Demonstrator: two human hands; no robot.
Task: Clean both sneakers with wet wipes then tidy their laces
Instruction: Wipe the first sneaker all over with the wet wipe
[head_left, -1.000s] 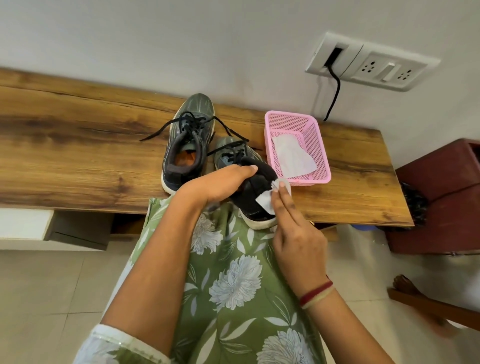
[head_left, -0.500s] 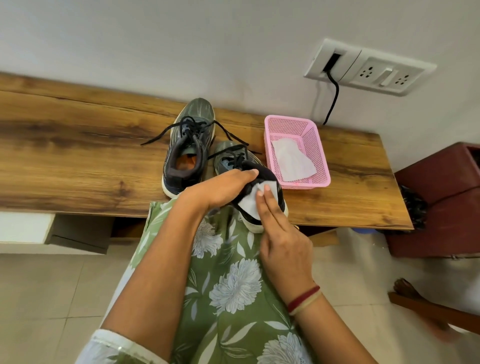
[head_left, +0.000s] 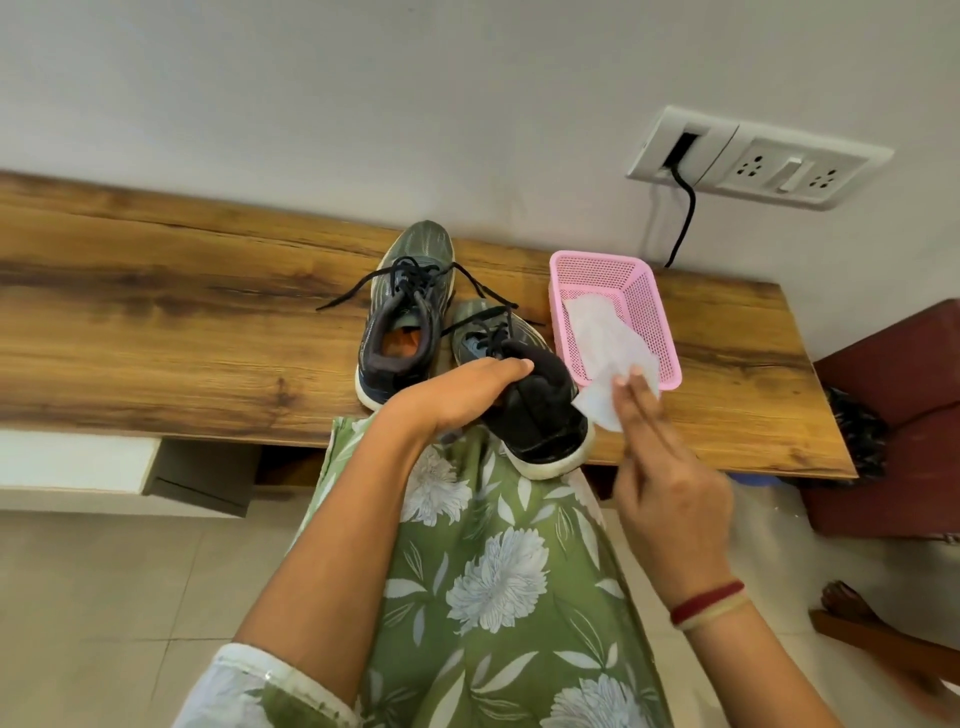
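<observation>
The right hand (head_left: 670, 488) holds its fingers straight over a white wet wipe (head_left: 597, 408) just off the heel; the thumb is hidden, so a pinch cannot be confirmed. The left hand (head_left: 457, 395) grips the collar of the grey-green, black-heeled sneaker (head_left: 540, 421), just left of the pink mesh plastic basket (head_left: 671, 358). The second grey-green sneaker (head_left: 410, 312) sits further left of it on the wooden bench (head_left: 156, 322), black laces (head_left: 363, 286) loose. This looks like heel-wiping on the first shoe; next, bring the wipe back onto the heel, working round toward the white sole.
</observation>
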